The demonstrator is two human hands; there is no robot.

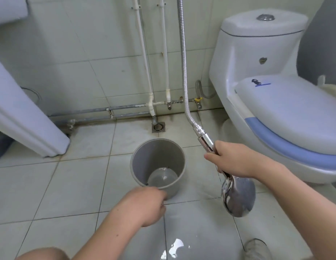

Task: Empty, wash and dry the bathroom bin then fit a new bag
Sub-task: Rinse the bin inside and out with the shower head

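At bottom of view, nearest: wet floor of pale square tiles w/ dark grout, bright puddle glare close in, grey shoe toe at lower right. Left hand just past that, fingers curled at near rim of bin, touching it; can't tell whether pinching rim or only resting on it, fingertips hidden behind knuckles. Grey round bin standing upright on floor, mid-frame, no bag inside, shallow water showing at its bottom. Right hand to right of bin, wrapped round chrome handle of shower head, head hanging down toward camera, face away from bin. Corrugated metal hose running from handle up the wall. Open tile on left of bin up to white basin pedestal; tighter on right, toilet base near the shower hand. Strip of free floor behind bin as far as square floor drain at wall foot. Toilet lid closed, blue band along seat edge, small dark-and-blue sticker on lid, no readable writing on it. No brand text legible anywhere. Far wall: pale tiles, stained near floor, two white vertical pipes, horizontal metal pipes low along wall, valve w/ yellow handle.
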